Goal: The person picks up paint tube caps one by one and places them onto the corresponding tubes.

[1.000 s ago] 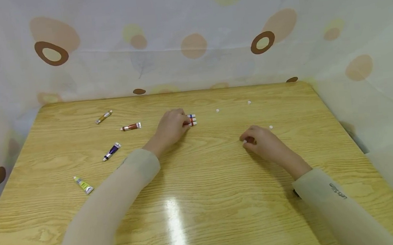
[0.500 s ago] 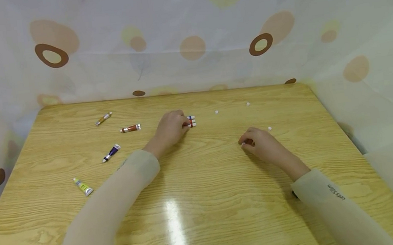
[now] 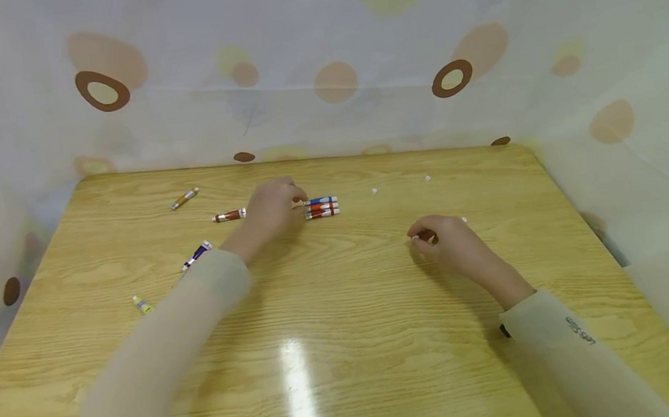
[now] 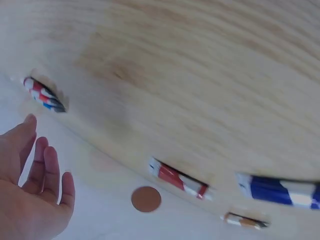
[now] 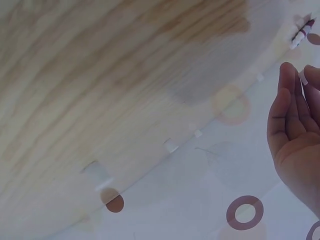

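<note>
In the head view my left hand is over the table, just left of a row of paint tubes, one blue and two red, lying side by side. The left wrist view shows that hand's fingers loosely bent with nothing between them, apart from the row. My right hand pinches a small white piece, perhaps a cap, between thumb and finger. Left of my left hand lie a brown-red tube, an ochre tube and a dark purple tube. The left sleeve partly covers a yellow tube.
Small white pieces lie on the wooden table: one right of the row, another farther right, and a third partly behind my right hand. A spotted curtain stands around the table's back and sides.
My left hand has let go of the row of tubes and moved left, so more of the row shows. The right hand stays nearly in place, still pinching the white piece.
</note>
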{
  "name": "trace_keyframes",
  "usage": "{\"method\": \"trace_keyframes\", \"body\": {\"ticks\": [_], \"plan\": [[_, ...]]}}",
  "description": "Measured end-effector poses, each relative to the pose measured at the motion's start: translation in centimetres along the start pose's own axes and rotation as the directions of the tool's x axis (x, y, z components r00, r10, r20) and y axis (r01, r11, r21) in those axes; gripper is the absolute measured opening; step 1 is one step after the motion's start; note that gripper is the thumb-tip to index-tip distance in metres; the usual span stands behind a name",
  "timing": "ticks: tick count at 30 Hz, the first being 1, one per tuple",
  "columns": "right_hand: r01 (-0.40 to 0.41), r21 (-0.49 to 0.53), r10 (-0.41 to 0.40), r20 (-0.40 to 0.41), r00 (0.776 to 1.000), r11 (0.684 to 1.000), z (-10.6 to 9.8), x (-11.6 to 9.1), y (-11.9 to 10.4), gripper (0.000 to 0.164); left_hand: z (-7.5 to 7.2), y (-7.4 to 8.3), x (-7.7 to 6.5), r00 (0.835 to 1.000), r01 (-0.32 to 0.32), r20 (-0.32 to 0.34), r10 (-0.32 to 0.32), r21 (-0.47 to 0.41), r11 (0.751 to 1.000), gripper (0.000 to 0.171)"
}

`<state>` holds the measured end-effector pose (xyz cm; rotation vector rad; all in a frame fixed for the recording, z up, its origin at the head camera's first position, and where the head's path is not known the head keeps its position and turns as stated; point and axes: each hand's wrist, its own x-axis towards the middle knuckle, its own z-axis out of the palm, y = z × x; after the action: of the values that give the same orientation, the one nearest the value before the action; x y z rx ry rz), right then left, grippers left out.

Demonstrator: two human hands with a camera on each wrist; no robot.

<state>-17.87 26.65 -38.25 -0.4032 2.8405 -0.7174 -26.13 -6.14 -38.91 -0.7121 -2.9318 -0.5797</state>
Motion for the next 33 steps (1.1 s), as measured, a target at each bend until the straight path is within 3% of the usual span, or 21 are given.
{"method": "trace_keyframes", "body": {"ticks": [5,14,24,33], "plan": [[0.01,0.018,-0.01,-0.038,0.999,1.0,-0.1,0.0,0.0,0.024,-1.3,-1.6,-0.8,0.998,0.036,0.043,-0.039,0.079,0.996,0.026],[0.121,0.014,-0.117,-0.161,0.98,0.993,0.1,-0.2,0.1,0.022,-3.3,-4.6,-2.6,0.987,0.12,0.094,-0.129,0.099,0.988,0.028],[0.18,0.036,-0.164,-0.267,0.95,0.983,0.4,-0.3,0.4,0.021,-3.6,-7.5,-3.9,0.969,0.2,0.129,-0.21,0.085,0.976,0.033],[0.152,0.074,-0.125,-0.286,0.95,0.986,0.6,-0.4,0.1,0.017,-3.7,-8.6,-4.6,0.972,0.186,0.129,-0.199,0.107,0.977,0.023]]}}
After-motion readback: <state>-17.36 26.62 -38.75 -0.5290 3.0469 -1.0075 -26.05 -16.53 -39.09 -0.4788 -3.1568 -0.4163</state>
